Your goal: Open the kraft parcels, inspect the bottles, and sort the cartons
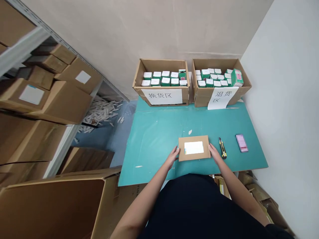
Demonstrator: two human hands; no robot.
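Observation:
A flat brown cardboard parcel (pixel 193 148) with a white label lies on a teal cutting mat (pixel 159 139). My left hand (pixel 173 156) grips its left edge, and my right hand (pixel 214 152) holds its lower right side. Just beyond my right hand lies a yellow-and-black box cutter (pixel 222 147), not touching the parcel. Farther right is a small pink packet (pixel 241 143), too blurred to read.
Two open cartons packed with small green-and-white boxes stand at the mat's far edge: the left carton (pixel 160 82) and the right carton (pixel 219 82). Walls close the far and right sides. Shelved cartons (pixel 45 96) and a large open carton (pixel 52 209) fill the left.

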